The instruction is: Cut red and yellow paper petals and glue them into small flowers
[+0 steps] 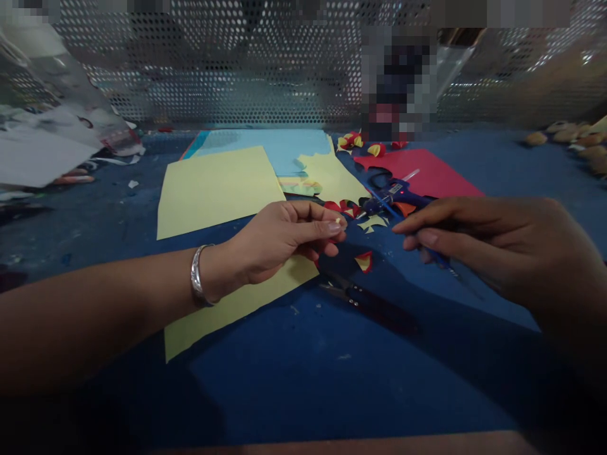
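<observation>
My left hand [303, 230], with a silver bangle at the wrist, is closed in a pinch. A tiny pale yellow paper piece [337, 221] shows between its thumb and forefinger. To the right, my right hand [478, 240] has its thumb and fingers closed round a slim blue stick-like tool [386, 201], its lower end blurred. Behind that tool lies a blue glue gun [396, 189] with a small red light. A red-and-yellow paper petal [364, 261] rests on the table between my hands. Dark-handled thread snips [360, 297] lie just below it.
Yellow sheets [213, 186] and a light blue sheet [237, 142] lie behind my left hand. A red sheet [427, 167] with cut edges lies at right, near several red-and-yellow paper pieces [351, 140]. A perforated metal panel [260, 76] borders the blue table [303, 379]. A clear bottle [76, 95] leans at left.
</observation>
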`<state>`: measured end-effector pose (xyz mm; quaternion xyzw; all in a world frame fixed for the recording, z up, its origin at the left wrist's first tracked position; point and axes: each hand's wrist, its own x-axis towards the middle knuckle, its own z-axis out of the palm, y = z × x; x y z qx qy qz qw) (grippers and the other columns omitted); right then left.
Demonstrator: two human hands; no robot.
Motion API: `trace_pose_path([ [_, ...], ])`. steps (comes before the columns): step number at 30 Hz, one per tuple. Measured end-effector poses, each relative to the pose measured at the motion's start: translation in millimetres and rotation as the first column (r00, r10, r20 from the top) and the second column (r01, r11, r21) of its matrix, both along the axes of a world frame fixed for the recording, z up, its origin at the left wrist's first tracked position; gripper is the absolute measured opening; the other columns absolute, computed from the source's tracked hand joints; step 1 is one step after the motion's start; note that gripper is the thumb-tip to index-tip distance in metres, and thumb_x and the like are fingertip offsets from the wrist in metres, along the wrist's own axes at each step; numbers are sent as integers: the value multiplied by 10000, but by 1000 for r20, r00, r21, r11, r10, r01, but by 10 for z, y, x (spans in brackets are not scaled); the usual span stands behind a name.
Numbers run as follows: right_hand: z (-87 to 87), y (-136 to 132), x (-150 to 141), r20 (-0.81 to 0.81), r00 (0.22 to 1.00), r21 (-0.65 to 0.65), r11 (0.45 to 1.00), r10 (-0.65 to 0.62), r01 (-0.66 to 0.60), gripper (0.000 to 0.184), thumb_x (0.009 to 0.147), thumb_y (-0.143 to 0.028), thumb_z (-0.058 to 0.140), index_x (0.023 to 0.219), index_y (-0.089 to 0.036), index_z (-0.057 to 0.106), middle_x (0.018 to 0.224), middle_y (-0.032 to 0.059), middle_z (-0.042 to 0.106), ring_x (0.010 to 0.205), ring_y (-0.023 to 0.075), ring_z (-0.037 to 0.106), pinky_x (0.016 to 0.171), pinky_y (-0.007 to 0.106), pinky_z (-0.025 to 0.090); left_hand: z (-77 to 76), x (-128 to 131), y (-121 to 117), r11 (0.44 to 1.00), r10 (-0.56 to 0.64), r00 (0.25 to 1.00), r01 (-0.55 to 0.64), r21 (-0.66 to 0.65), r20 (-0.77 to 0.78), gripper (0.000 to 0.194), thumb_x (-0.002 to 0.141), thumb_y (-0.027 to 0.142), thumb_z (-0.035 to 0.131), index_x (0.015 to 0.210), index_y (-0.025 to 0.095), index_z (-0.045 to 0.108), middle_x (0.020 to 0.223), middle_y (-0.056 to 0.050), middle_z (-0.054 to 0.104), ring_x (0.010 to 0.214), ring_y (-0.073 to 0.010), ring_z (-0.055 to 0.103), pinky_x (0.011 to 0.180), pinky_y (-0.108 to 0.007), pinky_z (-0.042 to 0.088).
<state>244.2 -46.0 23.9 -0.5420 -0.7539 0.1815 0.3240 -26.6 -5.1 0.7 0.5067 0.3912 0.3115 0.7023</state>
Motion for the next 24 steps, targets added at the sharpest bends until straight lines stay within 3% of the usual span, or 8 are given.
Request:
trace_pose_path([
  [4,9,-7,-2,-77,993,-46,995,89,-92,186,875,-318,702,954,-245,854,667,23,752,554,156,692,492,244,532,6,-8,7,999,12,1000,-12,-34,9,110,874,206,832,939,130,785,907,-52,805,672,-70,703,617,-180,519],
  [8,-61,-17,-29,-23,994,100,989,109,-106,185,876,-363,765,1010,-262,843,878,33,824,676,171,751,637,288,620,34,13,0,997,19,999,-17,-81,31,62,903,179,803,906,122,780,887,-49,808,685,-78,723,642,-188,554],
  [12,-124,-45,-43,107,993,281,960,-40,9,174,934,-417,757,1037,-296,828,844,-3,812,661,157,746,598,277,549,43,23,-5,995,10,1000,-7,-98,25,81,920,167,786,860,119,761,851,-48,807,689,-86,741,664,-194,586],
  [15,-141,-46,-43,144,983,328,942,-117,64,238,965,-503,713,985,-292,820,791,-7,795,667,171,748,604,293,533,26,10,-9,997,-4,1000,4,-73,1,100,902,199,814,854,127,765,853,-53,813,691,-93,747,672,-200,599],
  [24,-183,-20,-76,116,993,349,937,-34,-9,234,973,-469,719,928,-252,796,769,-3,785,613,152,722,619,279,570,4,-12,-27,998,-5,993,12,61,-114,154,836,285,873,898,153,826,947,-78,839,749,-145,777,691,-241,636],
])
